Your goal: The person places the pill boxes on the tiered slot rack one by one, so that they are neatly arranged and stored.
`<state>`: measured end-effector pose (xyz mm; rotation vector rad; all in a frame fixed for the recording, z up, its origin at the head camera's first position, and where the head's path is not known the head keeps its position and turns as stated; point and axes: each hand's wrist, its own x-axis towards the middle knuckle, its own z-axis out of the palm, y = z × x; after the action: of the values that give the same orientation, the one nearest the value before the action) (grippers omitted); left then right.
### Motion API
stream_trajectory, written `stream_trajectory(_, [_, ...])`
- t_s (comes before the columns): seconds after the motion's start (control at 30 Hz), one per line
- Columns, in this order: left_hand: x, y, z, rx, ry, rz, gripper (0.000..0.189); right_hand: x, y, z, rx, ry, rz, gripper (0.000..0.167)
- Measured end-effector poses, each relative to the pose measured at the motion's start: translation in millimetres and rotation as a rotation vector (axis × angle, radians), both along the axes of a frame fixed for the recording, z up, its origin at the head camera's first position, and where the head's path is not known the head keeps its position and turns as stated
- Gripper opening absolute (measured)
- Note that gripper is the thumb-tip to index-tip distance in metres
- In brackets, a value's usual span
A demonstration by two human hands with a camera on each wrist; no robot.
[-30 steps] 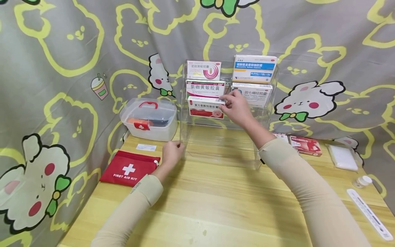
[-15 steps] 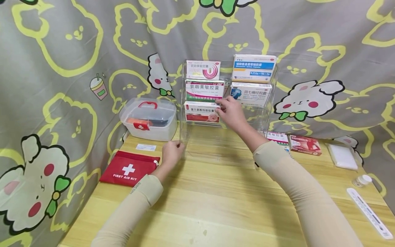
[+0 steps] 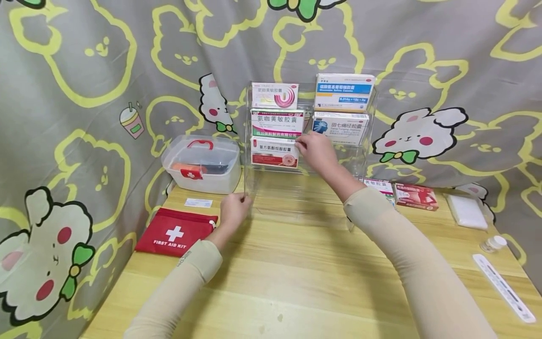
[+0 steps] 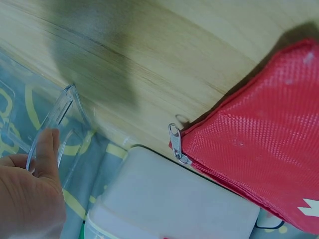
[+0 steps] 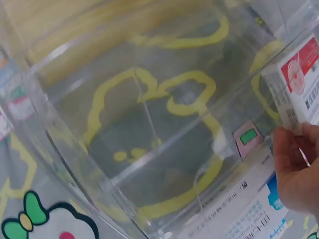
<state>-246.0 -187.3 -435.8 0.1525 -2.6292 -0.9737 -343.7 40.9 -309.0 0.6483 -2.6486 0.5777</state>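
My right hand pinches the right end of a white-and-red medicine box, which sits upright in the left column of a clear acrylic display rack. In the right wrist view, thumb and finger meet at a corner of that box. My left hand holds the rack's lower left edge; in the left wrist view its fingers lie against the clear panel. Above the held box stand a green-and-pink medicine box and a white-and-pink one. The right column holds a blue-striped box and a white-and-blue box.
A lidded first aid box, a small white card and a red first aid pouch lie at the left. To the right are more medicine boxes, a white packet, a small bottle and a white strip.
My right hand has brought the white-and-red box down and slightly left, uncovering the lower part of the green-and-pink box. My left hand stays at the rack's edge. The head view has shifted slightly.
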Motion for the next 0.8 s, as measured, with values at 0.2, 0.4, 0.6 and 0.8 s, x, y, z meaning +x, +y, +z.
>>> stream_trajectory(0.2, [-3.3, -1.0, -1.4, 0.005, -0.046, 0.008, 0.019, 2.7, -2.6, 8.9, 0.119, -0.013, 0.006, 0.021])
stream_trajectory(0.4, [-2.9, -0.3, -2.9, -0.022, -0.027, -0.003, 0.035, 18.1, 7.8, 15.9, 0.191, -0.072, -0.009, 0.039])
stream_trajectory(0.6, [0.0, 2.2, -6.5, -0.021, -0.059, -0.018, 0.035, 42.8, 35.5, 37.8, 0.059, 0.042, -0.018, 0.036])
stream_trajectory(0.8, [-1.7, -1.3, -3.9, 0.005, -0.060, 0.001, 0.030, 54.7, 69.8, 74.4, -0.024, 0.131, -0.075, 0.033])
